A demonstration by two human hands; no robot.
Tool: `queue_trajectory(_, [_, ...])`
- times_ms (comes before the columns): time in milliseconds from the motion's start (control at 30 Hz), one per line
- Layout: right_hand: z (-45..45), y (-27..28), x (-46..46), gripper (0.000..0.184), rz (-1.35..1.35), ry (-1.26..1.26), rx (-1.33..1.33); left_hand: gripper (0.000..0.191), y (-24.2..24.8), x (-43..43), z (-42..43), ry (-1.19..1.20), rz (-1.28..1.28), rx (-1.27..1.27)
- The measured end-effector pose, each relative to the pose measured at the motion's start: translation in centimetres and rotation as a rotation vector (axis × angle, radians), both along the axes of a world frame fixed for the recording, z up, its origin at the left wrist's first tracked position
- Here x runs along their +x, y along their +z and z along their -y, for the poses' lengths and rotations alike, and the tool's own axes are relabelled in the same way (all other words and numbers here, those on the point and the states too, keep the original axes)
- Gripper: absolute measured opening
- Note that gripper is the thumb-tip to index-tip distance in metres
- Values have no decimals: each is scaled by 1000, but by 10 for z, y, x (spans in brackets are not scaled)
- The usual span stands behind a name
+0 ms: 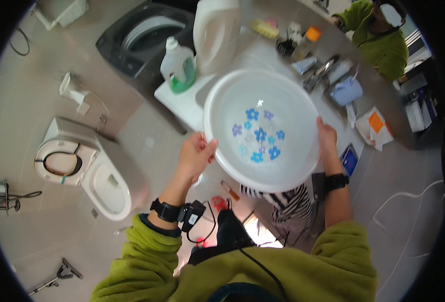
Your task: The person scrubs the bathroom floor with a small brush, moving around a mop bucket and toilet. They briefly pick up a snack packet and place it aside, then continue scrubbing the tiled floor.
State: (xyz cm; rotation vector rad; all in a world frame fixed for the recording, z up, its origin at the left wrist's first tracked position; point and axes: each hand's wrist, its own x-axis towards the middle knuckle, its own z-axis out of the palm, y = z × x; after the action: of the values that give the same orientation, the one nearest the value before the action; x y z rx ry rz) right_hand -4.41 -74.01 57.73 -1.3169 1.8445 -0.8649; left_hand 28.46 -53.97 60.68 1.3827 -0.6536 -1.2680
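Note:
A round white plastic basin (226, 166) with blue and purple flowers on its bottom is held before me, over the counter's near edge. My left hand (198, 154) grips its left rim, thumb on top. At the right rim my right hand (326, 136) holds on, its fingers partly hidden. The basin looks wet or holds clear water; how much I cannot tell. Beyond its left rim stand a pump bottle with green liquid (179, 70) and a large white jug-shaped bottle (216, 36).
A top-loading washing machine (147, 41) is at the upper left, a toilet (111, 188) at the left. Behind the basin are a faucet (320, 71), a light-blue mug (346, 91) and an orange-capped bottle (307, 43). A zebra-striped cloth (292, 211) hangs below.

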Motion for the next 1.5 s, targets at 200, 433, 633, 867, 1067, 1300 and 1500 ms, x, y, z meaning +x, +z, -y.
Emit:
queue_trajectory(200, [-58, 22, 37, 43, 190, 51, 35, 13, 28, 19, -84, 74, 3, -1])
queue_trajectory(433, [-155, 42, 63, 42, 145, 145, 2, 15, 46, 33, -193, 73, 100, -20])
queue_trajectory(633, [-237, 26, 69, 42, 260, 143, -32, 15, 40, 42, -274, 89, 85, -19])
queue_trajectory(867, [-324, -18, 57, 39, 273, 117, 34, 15, 10, 21, -361, 137, 104, 81])
queue_trajectory(1067, [-378, -58, 29, 40, 176, 84, 8, 14, -24, -9, -408, 160, 119, 136])
queue_trajectory(1300, [-397, -110, -29, 42, 108, 268, -72, 12, -84, -91, -454, 280, 156, 158])
queue_trajectory(1500, [-424, -155, -89, 43, -28, 287, -105, 8, -139, -164, -492, 338, 74, 178])
